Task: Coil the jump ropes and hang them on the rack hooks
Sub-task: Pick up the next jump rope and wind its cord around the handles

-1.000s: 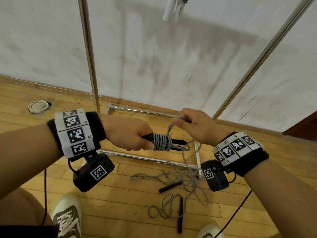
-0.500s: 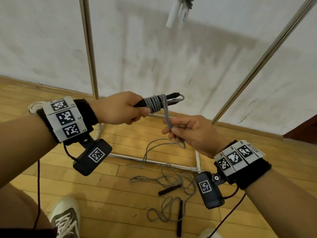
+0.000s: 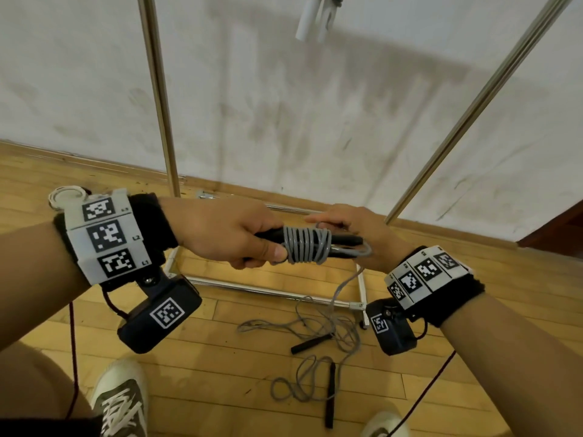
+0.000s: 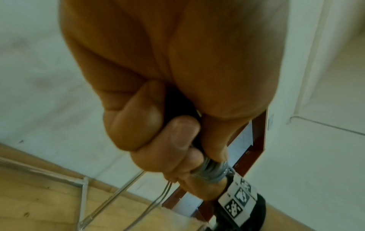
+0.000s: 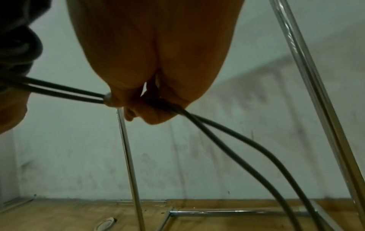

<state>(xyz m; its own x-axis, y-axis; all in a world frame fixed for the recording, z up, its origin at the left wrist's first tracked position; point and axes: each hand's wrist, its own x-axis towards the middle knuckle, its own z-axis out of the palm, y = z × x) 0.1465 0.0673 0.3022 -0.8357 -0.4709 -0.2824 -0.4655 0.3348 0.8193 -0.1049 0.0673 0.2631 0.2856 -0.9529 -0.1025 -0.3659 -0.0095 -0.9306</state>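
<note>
The left hand (image 3: 227,233) is wrapped tight round the black handles (image 3: 342,242) of a grey jump rope (image 3: 304,246), thumb pressed against the neat turns of cord wound about them; the bundle lies level in the air in front of the rack (image 3: 159,99), above its floor frame. The right hand (image 3: 356,230), just beyond the handles' free ends, pinches the doubled cord between curled fingers (image 5: 150,115), and from the right wrist view two strands run slack from that pinch down toward the floor. Nearer the person than the rack's base, a second jump rope (image 3: 315,351) sprawls loose on the wooden floor (image 3: 220,373), its black handles apart among tangled loops. High on the rack, a white-handled rope (image 3: 315,17) hangs from the top.
</note>
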